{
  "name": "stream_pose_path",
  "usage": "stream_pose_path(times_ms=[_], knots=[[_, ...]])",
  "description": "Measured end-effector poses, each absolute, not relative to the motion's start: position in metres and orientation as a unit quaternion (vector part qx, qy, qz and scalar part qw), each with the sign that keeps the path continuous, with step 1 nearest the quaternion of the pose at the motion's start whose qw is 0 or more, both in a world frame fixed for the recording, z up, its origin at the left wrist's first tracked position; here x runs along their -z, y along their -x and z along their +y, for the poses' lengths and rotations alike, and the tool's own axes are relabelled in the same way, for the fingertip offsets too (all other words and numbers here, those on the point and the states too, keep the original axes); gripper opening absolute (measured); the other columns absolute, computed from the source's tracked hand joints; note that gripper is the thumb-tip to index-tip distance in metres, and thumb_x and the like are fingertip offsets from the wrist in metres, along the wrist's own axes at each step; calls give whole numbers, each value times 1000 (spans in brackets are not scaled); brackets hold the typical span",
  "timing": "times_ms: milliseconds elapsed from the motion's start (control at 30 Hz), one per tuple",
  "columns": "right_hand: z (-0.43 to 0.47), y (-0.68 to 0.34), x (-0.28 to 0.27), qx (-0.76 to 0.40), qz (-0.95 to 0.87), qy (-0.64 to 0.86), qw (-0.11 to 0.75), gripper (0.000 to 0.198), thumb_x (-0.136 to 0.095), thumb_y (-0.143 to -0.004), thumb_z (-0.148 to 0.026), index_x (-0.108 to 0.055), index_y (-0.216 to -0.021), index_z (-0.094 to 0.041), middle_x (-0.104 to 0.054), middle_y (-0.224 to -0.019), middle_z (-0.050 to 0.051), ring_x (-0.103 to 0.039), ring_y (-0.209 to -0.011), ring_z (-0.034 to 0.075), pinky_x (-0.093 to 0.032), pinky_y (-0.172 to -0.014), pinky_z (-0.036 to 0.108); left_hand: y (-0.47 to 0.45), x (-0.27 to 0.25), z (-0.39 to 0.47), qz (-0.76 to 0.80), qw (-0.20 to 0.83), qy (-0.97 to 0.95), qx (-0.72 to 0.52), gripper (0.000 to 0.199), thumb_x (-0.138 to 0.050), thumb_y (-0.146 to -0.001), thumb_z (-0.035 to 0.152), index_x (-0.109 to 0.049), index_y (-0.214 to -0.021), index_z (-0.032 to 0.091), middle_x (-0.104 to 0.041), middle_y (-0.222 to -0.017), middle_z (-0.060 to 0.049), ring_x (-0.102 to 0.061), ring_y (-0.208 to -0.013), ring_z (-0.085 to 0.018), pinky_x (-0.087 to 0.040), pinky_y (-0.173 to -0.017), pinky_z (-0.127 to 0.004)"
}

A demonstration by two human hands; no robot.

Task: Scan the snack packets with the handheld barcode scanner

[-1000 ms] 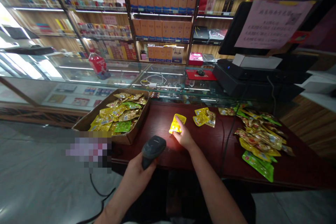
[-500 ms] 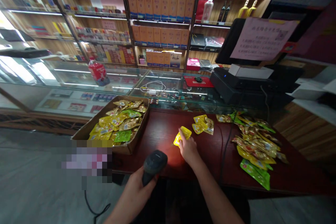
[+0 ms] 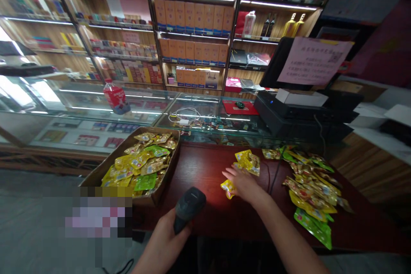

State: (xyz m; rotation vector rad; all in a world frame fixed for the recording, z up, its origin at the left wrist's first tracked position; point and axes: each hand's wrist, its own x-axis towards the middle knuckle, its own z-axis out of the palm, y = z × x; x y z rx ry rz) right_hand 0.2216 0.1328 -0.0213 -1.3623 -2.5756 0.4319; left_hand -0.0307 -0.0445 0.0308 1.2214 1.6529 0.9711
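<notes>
A dark barcode scanner (image 3: pixel 190 205) is held by its handle in my left hand (image 3: pixel 170 235), above the front edge of the dark red table (image 3: pixel 199 162). My right hand (image 3: pixel 245 184) lies over a small yellow snack packet (image 3: pixel 227 188), its fingers stretched out and apart. Part of that packet is hidden under the hand. Just beyond my fingertips lie several yellow and gold packets (image 3: pixel 248 160) in a small group. To the right spreads a heap of gold, yellow and green packets (image 3: pixel 313 184).
At the left stands a cardboard box (image 3: pixel 160 192) full of similar packets. Behind the table is a glass counter (image 3: pixel 205 113) with a red-labelled bottle (image 3: pixel 116 97), a white cable (image 3: pixel 184 115) and a mouse (image 3: pixel 239 105). A monitor (image 3: pixel 272 64) stands back right.
My right hand has moved right and its fingers have spread; the yellow packet under it has shifted right and nearer. The scanner stays in my left hand. The camera view has tilted slightly up.
</notes>
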Motion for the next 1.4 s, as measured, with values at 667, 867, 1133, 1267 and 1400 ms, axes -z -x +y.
stream_pose_path(times_ms=[667, 867, 1133, 1267, 1400], knots=[[103, -140, 102, -470, -508, 515, 506, 36, -52, -85, -53, -62, -75, -21, -63, -61, -2, -58, -55, 17, -46, -50, 26, 15, -49, -37, 632, 395, -526, -409, 27, -56, -66, 18, -72, -87, 15, -74, -80, -4, -64, -77, -22, -53, -74, -29], [106, -144, 104, -449, -467, 547, 530, 45, -41, -90, -56, -68, -94, -20, -74, -87, 7, -69, -80, 24, -55, -74, 33, 5, -36, -39, 664, 448, -434, -413, 15, -60, -72, 30, -65, -79, 18, -55, -52, 4, -52, -48, -15, -44, -48, -23], [110, -145, 117, -499, -488, 469, 542, 60, -63, -82, -47, -52, -134, -19, -65, -132, 14, -64, -117, 29, -53, -99, 42, 7, -40, -31, 659, 460, -452, -386, 16, -60, -77, 34, -61, -78, 18, -54, -53, 5, -49, -45, -13, -39, -45, -23], [110, -142, 120, -499, -489, 458, 549, 60, -63, -83, -46, -51, -134, -17, -69, -124, 13, -69, -108, 28, -56, -93, 42, 4, -47, -23, 639, 425, -505, -394, 8, -57, -72, 21, -63, -74, 17, -59, -64, 2, -52, -58, -14, -43, -56, -23], [109, -143, 119, -505, -487, 446, 555, 58, -65, -82, -40, -54, -134, -17, -70, -124, 13, -69, -109, 28, -56, -95, 41, 2, -44, -16, 623, 424, -524, -396, 12, -57, -73, 21, -65, -79, 15, -59, -72, 1, -51, -66, -15, -43, -59, -23]])
